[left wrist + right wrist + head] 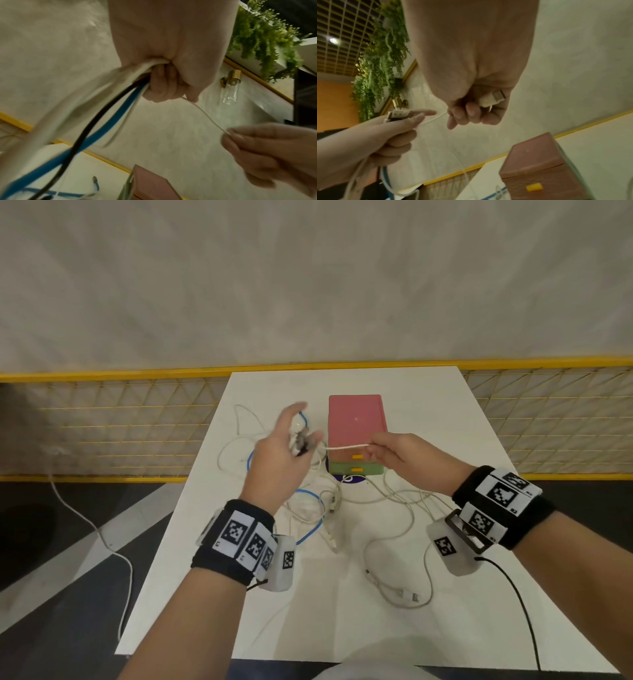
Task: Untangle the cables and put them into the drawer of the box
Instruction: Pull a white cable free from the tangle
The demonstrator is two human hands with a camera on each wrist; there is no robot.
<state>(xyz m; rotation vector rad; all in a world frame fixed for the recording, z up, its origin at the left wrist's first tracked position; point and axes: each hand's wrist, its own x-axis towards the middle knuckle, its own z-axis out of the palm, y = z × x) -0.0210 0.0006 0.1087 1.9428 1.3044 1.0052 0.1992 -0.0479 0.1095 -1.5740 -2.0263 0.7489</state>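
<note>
Nearest, lying slack on the white tabletop: a white cable loop ending in a USB plug, with a blue cable curling among more white leads toward the middle.

Above these, raised off the tabletop: left hand gripping a bundle of white, black and blue cables, lower fingers curled round it, index finger and thumb sticking out straighter. Several plug ends poking out past that grip, seen from the right wrist.

Level with it, a little apart: right hand pinching a thin white cable between thumb and fingertips, remaining fingers curled. Running taut from that pinch across to the left hand. Also tucked in the right palm: a white USB plug.

Just beyond the hands, sitting on the tabletop: the box, pink on top, green below, two drawers with orange handles facing the person, both looking closed. Blurred white cable trailing past the left of the box.

Farthest: yellow mesh fence and pale wall behind.
</note>
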